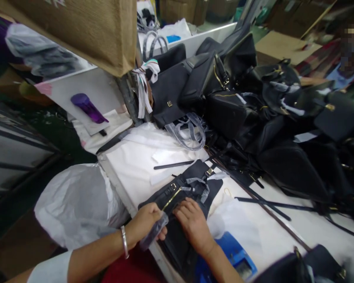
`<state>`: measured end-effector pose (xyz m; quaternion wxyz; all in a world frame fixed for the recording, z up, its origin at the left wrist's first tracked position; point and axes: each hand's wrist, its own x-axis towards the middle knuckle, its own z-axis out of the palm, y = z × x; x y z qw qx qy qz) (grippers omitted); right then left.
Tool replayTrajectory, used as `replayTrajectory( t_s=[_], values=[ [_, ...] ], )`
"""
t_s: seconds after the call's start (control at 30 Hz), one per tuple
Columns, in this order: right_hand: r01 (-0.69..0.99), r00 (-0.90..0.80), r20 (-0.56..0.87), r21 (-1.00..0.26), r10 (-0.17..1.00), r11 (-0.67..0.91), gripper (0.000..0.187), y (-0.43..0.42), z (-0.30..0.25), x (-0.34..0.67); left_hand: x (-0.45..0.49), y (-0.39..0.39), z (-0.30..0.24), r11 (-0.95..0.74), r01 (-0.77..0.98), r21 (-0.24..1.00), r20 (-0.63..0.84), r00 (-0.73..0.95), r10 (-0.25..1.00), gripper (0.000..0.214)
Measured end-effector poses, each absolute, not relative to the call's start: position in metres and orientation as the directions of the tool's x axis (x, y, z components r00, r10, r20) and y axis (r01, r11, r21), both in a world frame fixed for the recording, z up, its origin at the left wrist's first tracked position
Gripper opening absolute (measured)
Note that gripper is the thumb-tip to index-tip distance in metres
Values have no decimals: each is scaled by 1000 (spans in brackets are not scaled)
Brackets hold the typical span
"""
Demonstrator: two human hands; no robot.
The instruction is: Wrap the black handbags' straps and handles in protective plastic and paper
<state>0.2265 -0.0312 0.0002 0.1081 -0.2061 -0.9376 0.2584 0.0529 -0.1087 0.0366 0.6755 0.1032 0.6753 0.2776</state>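
Observation:
A black handbag (179,239) lies on the white table in front of me, its gold zipper (171,199) and small buckles facing up. My left hand (149,221) is closed around a bag handle (155,232) wrapped in clear plastic, at the near left side of the bag. My right hand (193,224) rests on the bag with its fingers stretched out over the leather, just right of the zipper. Clear plastic film covers the zipper pull (188,189). Whether the handle is joined to the bag is hidden.
Many black handbags (238,114) are piled along the right and back. Loose black straps (262,203) and plastic-wrapped handles (191,131) lie on the table (129,165). A blue device (234,251) sits right of my forearm. A white plastic sack (76,200) stands left; a brown bag (106,31) hangs overhead.

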Motion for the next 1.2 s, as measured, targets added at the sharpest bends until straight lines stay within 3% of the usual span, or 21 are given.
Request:
replayTrajectory(
  t_s=[0.13, 0.27, 0.33, 0.6, 0.87, 1.0, 1.13, 1.2],
  values=[
    [314, -895, 114, -525, 432, 791, 16, -36, 0, 225, 56, -101, 36, 827, -135, 546, -838, -69, 541, 12],
    [448, -803, 112, -535, 585, 717, 16, -34, -6, 235, 57, -101, 31, 818, -106, 565, -824, -25, 566, 10],
    [455, -785, 124, -550, 607, 700, 16, -36, -8, 237, 58, -102, 29, 824, -103, 557, -830, -35, 556, 10],
    [426, -765, 184, -576, 618, 698, 20, -49, -7, 240, 72, -75, 29, 839, 46, 542, -840, -15, 543, 16],
    [508, -699, 165, -569, 695, 646, 22, -41, -18, 253, 92, -36, 23, 841, 268, 469, -878, 44, 476, 36],
    [484, -699, 141, -628, 701, 609, 10, -27, -12, 264, 90, -23, 24, 824, 353, 444, -886, 32, 463, 39],
    [577, -565, 147, -633, 812, 516, 23, 0, -5, 276, 85, -15, 24, 810, 400, 429, -883, -5, 469, 44],
    [598, -594, 120, -596, 795, 536, 22, 13, -4, 277, 84, -10, 23, 811, 406, 423, -886, -5, 464, 46]
  ],
)
